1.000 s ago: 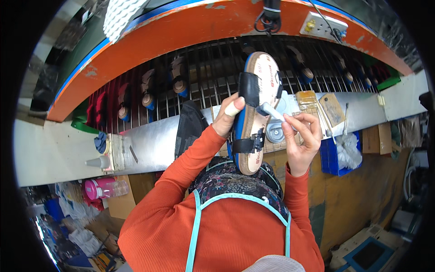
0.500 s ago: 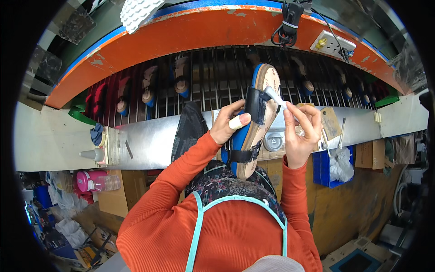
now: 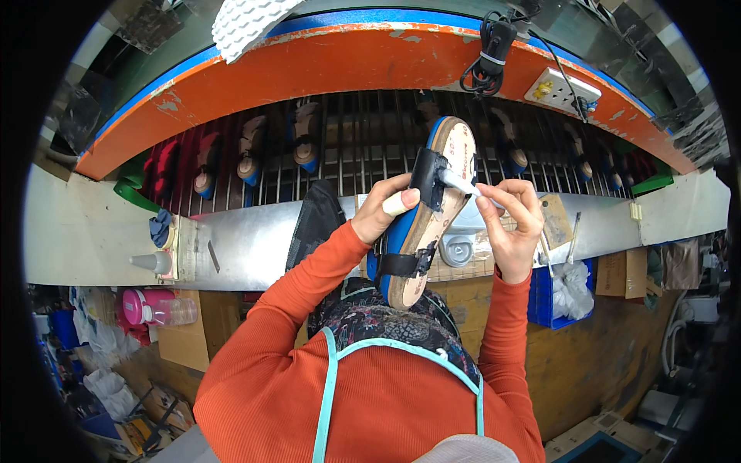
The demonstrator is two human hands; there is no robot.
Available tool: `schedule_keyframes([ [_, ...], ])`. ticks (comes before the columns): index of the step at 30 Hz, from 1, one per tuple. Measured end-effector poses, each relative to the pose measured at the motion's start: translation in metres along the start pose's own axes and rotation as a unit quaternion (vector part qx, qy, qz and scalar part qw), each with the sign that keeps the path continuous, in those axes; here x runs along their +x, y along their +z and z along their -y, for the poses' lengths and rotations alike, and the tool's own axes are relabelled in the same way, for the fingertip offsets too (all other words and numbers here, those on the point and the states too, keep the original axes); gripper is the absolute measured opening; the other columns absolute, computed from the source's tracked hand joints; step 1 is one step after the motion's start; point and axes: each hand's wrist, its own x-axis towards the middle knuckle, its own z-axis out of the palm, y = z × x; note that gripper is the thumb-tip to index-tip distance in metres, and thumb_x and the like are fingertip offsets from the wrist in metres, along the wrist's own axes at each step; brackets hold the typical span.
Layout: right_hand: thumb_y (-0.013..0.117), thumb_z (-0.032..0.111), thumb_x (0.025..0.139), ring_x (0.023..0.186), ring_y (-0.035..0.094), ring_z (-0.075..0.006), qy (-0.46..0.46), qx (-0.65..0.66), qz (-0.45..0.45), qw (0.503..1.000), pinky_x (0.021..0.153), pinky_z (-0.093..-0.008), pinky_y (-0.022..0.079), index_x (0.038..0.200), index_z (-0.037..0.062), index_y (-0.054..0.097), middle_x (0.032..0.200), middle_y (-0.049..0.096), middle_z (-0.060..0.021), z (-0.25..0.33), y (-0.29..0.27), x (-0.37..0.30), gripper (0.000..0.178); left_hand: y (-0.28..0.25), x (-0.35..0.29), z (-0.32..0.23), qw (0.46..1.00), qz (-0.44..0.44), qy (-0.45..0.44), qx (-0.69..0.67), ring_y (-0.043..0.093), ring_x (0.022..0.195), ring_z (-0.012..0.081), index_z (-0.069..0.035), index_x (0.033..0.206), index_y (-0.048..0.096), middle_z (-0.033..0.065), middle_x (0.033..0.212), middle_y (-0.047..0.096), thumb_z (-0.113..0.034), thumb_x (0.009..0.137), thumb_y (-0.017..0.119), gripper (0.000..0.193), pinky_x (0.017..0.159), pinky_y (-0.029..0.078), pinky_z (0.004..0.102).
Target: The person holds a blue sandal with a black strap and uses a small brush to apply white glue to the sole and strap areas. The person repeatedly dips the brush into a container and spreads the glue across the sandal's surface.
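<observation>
My left hand (image 3: 380, 208) grips a sandal (image 3: 438, 231) on a blue last by its left side, with a pale cover on the thumb. The pale insole underside faces me, and black straps (image 3: 428, 179) wrap over its edges. Between the thumb and fingers of my right hand (image 3: 512, 220) is a slim white brush (image 3: 458, 182). Its head meets the folded end of the upper strap; the bristles are hard to make out. Below the sandal, a grey round-lidded container (image 3: 457, 251) stands on the bench.
Beyond the metal bench (image 3: 251, 231), a rack of bars (image 3: 355, 147) carries several more sandals under an orange beam (image 3: 355, 62). A black shoe-shaped piece (image 3: 316, 220) lies left of the sandal. At right are thin brushes (image 3: 573, 238) and a blue bin (image 3: 544, 301) with plastic bags.
The sandal has tilted slightly, its lower end moving left. The brush handle lies flatter now, and its head stays by the upper strap's end. Both hands keep their hold.
</observation>
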Motion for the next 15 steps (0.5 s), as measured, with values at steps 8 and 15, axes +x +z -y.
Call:
schedule_keyframes([
  [8, 0.078, 0.01, 0.074, 0.063, 0.051, -0.0109, -0.057, -0.057, 0.021, 0.997, 0.073, -0.029, 0.033, 0.094, 0.0126, 0.076, 0.085, 0.062, -0.0009, 0.005, -0.014, -0.005, 0.02, 0.002, 0.013, 0.002, 0.998, 0.016, -0.039, -0.042, 0.066, 0.091, 0.0183, 0.004, 0.117, 0.058, 0.0145, 0.104, 0.066, -0.064, 0.084, 0.056, 0.076, 0.08, 0.054, 0.031],
  [15, 0.077, 0.01, 0.076, 0.064, 0.052, -0.011, -0.028, -0.016, 0.012, 0.999, 0.073, -0.0286, 0.035, 0.095, 0.0117, 0.076, 0.091, 0.061, -0.0022, 0.007, -0.019, -0.013, 0.019, 0.019, 0.017, 0.0, 0.976, 0.031, -0.07, -0.202, 0.067, 0.093, 0.0196, 0.002, 0.128, 0.052, 0.015, 0.111, 0.065, -0.057, 0.091, 0.053, 0.07, 0.081, 0.056, 0.0308],
])
